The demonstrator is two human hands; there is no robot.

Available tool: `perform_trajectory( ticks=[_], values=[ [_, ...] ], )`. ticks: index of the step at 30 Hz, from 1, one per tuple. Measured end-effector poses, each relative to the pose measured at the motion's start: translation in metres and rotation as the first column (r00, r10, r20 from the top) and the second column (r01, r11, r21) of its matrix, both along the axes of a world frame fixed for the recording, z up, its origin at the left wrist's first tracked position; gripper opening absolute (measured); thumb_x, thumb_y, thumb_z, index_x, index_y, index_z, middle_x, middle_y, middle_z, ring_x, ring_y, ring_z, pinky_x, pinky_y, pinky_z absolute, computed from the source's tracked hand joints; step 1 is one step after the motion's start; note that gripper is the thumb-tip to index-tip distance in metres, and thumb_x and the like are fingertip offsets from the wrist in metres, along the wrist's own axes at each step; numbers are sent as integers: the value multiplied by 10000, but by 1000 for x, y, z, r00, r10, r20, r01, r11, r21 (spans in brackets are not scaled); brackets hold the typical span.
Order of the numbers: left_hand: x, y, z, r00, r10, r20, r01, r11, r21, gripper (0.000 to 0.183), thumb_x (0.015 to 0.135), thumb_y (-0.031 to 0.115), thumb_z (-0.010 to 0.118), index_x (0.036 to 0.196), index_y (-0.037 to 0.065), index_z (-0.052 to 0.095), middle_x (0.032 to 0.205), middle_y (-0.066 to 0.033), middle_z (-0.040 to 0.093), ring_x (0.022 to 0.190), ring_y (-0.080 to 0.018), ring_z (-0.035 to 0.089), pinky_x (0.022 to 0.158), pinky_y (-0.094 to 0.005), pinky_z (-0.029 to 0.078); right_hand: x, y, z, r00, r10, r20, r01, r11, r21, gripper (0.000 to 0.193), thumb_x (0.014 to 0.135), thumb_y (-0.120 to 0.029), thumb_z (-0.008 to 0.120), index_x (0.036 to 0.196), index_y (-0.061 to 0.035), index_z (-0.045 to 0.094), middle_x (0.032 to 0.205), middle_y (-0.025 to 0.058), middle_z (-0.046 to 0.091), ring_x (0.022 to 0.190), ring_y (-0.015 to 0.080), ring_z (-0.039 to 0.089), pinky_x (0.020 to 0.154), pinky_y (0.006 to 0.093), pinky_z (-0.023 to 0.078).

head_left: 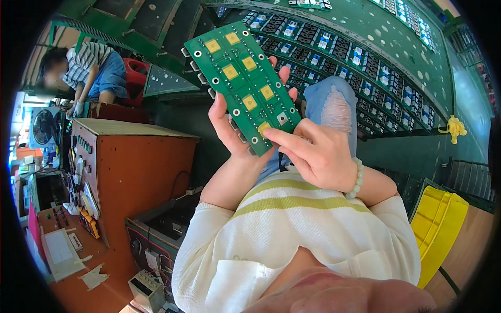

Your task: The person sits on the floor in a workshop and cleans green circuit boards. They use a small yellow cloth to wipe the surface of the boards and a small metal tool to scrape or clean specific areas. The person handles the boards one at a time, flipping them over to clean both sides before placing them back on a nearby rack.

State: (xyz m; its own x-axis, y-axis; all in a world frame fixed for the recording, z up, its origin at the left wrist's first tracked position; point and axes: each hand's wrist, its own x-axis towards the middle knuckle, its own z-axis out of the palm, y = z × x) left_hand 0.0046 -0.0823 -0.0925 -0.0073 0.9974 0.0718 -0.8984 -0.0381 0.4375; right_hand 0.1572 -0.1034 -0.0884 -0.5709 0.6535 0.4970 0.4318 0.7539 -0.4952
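In my left hand (236,128) rests a green circuit board (241,83), tilted up in front of me. The thumb lies along its left edge, and fingertips show past its right edge. Several yellow square pads (229,72) sit in two columns on the board, among ringed holes and tiny parts. At the lower end, my right hand (321,154) presses an outstretched index finger on one yellow pad (263,127). Its other fingers are curled, and whatever is between them is hard to make out. A bare pale square (282,118) with a dark centre lies beside that pad.
Rows of small black, white and blue parts fill a green rack (334,57) beyond my knee. A brown cabinet (146,177) stands left. Near it, another person (94,73) sits. At the right are a yellow crate (438,229) and a yellow clip-like object (455,129).
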Motion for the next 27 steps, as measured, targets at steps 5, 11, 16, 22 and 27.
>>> perform_trajectory(
  ticks=[5,11,16,22,27],
  values=[
    [-6,2,-4,999,25,28,-26,1000,8,774,849,584,404,1421,70,319,1378,-164,409,1256,-325,434,960,-499,429,3,1,4,999,26,38,-21,992,-128,475,779,-126,672,1234,-240,591,737,26,520,550,198,561,473,327,461],
    [0,1,-1,998,66,7,-66,997,31,766,847,590,401,1418,84,329,1361,-156,425,1248,-314,448,942,-493,449,-1,2,-3,999,22,-27,-23,998,-52,459,782,-122,673,1221,-232,598,724,26,513,550,198,560,471,325,455],
    [-1,4,1,998,55,-13,-54,998,40,788,844,593,400,1433,79,298,1374,-171,408,1248,-331,446,942,-504,450,-1,3,-7,992,26,-124,-32,998,-46,414,782,-101,668,1176,-223,625,728,25,515,546,196,556,472,322,446],
    [-3,0,-4,985,72,-156,-55,992,114,773,832,520,487,1423,54,309,1369,-170,417,1222,-316,483,910,-454,494,6,3,5,994,10,-108,-23,993,-120,394,787,-62,656,1154,-203,631,714,34,512,570,205,558,488,325,444],
    [-1,0,-2,983,106,-152,-99,994,55,772,846,549,427,1431,62,303,1389,-170,402,1229,-314,477,915,-460,483,11,12,14,952,-87,-295,72,996,-62,414,781,-38,657,1165,-191,627,717,38,501,573,220,543,487,331,428]
  ],
)
